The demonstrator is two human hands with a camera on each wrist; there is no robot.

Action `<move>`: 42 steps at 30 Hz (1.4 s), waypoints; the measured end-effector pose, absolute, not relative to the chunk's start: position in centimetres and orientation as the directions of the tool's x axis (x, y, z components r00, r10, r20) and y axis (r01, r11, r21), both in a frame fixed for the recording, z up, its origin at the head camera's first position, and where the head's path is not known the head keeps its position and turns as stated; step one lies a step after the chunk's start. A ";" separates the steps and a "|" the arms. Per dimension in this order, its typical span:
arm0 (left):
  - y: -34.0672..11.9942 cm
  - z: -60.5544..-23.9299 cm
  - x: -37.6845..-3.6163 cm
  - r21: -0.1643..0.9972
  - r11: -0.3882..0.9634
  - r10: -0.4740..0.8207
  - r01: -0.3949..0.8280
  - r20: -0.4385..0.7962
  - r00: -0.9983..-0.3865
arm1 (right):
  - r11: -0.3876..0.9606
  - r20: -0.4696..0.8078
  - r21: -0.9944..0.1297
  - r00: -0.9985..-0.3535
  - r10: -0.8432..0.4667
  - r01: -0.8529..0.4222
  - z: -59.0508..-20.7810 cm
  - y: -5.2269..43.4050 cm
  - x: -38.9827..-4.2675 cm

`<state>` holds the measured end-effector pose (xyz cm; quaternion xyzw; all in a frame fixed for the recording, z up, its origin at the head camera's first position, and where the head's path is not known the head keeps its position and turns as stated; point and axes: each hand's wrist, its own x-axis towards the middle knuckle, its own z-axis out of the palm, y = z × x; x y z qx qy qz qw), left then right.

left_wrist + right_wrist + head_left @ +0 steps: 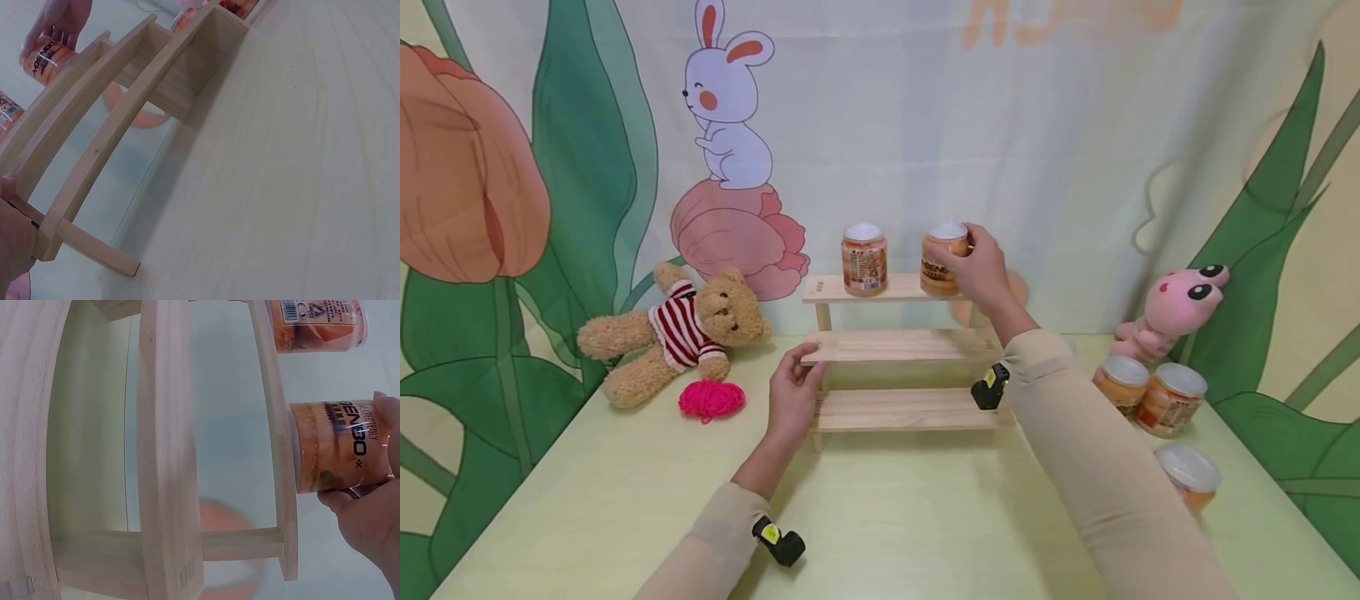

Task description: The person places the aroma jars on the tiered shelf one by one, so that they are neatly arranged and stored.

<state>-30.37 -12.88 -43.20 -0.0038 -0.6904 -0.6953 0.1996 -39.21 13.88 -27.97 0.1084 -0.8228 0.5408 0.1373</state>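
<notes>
A three-step wooden rack [906, 346] stands on the table. On its top step, toward the right, my right hand [983, 271] grips an orange-labelled jar [942, 268] with a pale lid. In the right wrist view, fingers and thumb wrap the upper part of this jar [331, 447], its base right at the top board. A second jar [864, 262] stands on the same step, to the left, back label facing forward. My left hand [793, 396] holds the left end of the middle step, thumb in front and fingers around its edge.
Three more jars [1171, 400] stand at the table's right side, beside a pink plush toy [1183, 304]. A teddy bear [681, 333] in a striped sweater lies at the left, near a bundle of pink yarn [712, 400]. A printed curtain [880, 125] hangs behind.
</notes>
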 end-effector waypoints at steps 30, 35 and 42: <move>-12.5 -42.9 -30.3 0.955 0.037 -0.265 0.296 0.295 -0.918 | 0.364 0.301 -0.890 -0.953 0.015 -0.275 -29.8 15.4 -36.8; -12.6 -42.8 -30.4 0.953 0.035 -0.268 0.300 0.298 -0.916 | 0.306 0.321 -0.904 -0.947 0.028 -0.298 -30.3 16.0 -34.9; -12.6 -42.3 -29.7 0.961 0.030 -0.264 0.276 0.274 -0.925 | 0.253 0.383 -0.894 -0.924 0.008 -0.369 -31.1 16.8 -31.4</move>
